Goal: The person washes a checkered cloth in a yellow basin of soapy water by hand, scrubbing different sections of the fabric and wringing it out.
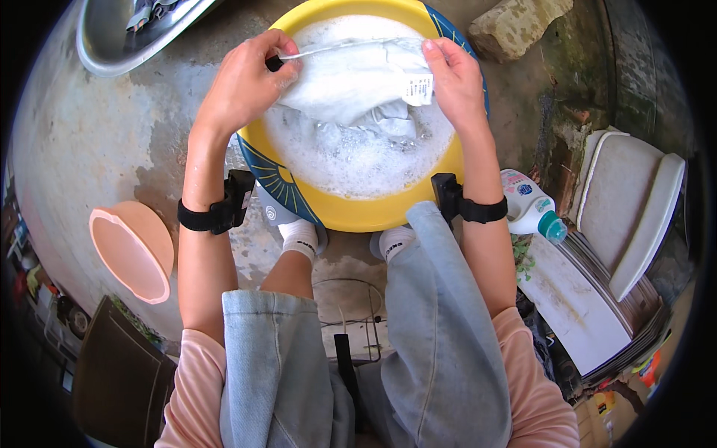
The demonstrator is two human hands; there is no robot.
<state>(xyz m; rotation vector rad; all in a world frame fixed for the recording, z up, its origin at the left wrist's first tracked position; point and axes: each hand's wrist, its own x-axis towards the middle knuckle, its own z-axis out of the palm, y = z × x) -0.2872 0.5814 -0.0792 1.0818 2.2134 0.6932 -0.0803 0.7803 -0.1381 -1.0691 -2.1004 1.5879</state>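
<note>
A white garment (336,82) with a small printed care label (418,90) is stretched between my hands over a yellow basin (351,213). Its lower part dips into foamy, sudsy water (358,164). My left hand (250,78) is closed on the garment's left end, with a small black piece showing by the thumb and fingers. At the other end my right hand (457,82) pinches the top edge, thumb uppermost, just above the label. Both hands are above the foam, near the basin's far side.
A metal tub (112,63) holding dark cloth stands far left. At left sits a peach plastic basin (134,250). A white detergent bottle (526,201) with a teal cap lies right of the yellow basin. Beyond are a stone block (515,26) and a white lidded piece (627,209).
</note>
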